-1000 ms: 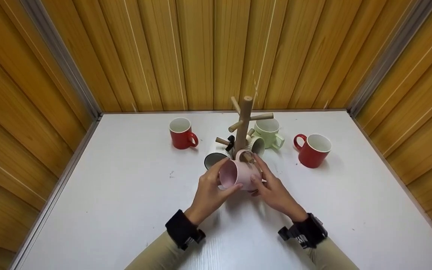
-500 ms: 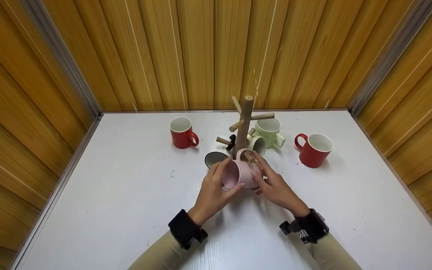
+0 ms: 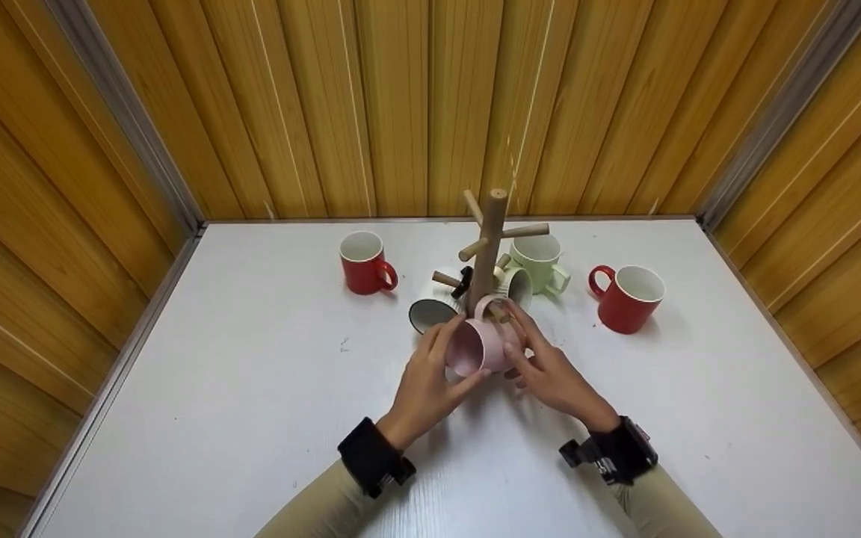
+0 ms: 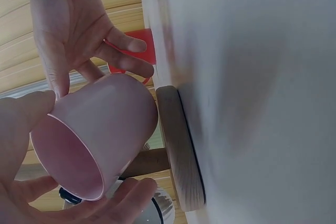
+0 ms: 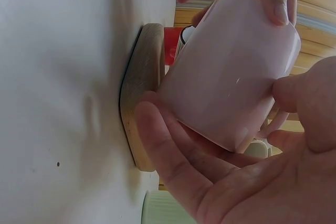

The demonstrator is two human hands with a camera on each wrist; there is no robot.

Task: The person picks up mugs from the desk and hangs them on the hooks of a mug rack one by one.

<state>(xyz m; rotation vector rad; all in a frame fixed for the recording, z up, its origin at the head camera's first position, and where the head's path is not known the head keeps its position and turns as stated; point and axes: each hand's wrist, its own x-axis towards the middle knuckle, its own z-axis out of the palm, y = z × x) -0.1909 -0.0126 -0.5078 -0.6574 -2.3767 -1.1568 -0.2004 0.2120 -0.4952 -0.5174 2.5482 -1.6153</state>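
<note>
A pink mug (image 3: 496,350) lies on its side at a lower front peg of the wooden mug tree (image 3: 486,258). The peg's end shows within the loop of its handle. My left hand (image 3: 423,388) grips the mug at the rim, thumb below and fingers above. On the base end, my right hand (image 3: 559,382) holds it between thumb and fingers. Seen from the left wrist, the mug (image 4: 107,121) has its mouth toward the left palm and sits just above the wooden base (image 4: 181,150). From the right wrist, the mug (image 5: 231,72) hides much of the tree.
Two red mugs stand upright, one at the back left (image 3: 362,265) and one at the right (image 3: 628,302). A light green mug (image 3: 537,261) is behind the tree. A dark-rimmed mug (image 3: 430,317) and a cream mug (image 3: 518,288) are at the tree's sides. Bare upper pegs (image 3: 526,231) jut out.
The pink mug and my left hand have shifted slightly to the right. My right hand keeps its hold on the base end. The other mugs stay where they were.
</note>
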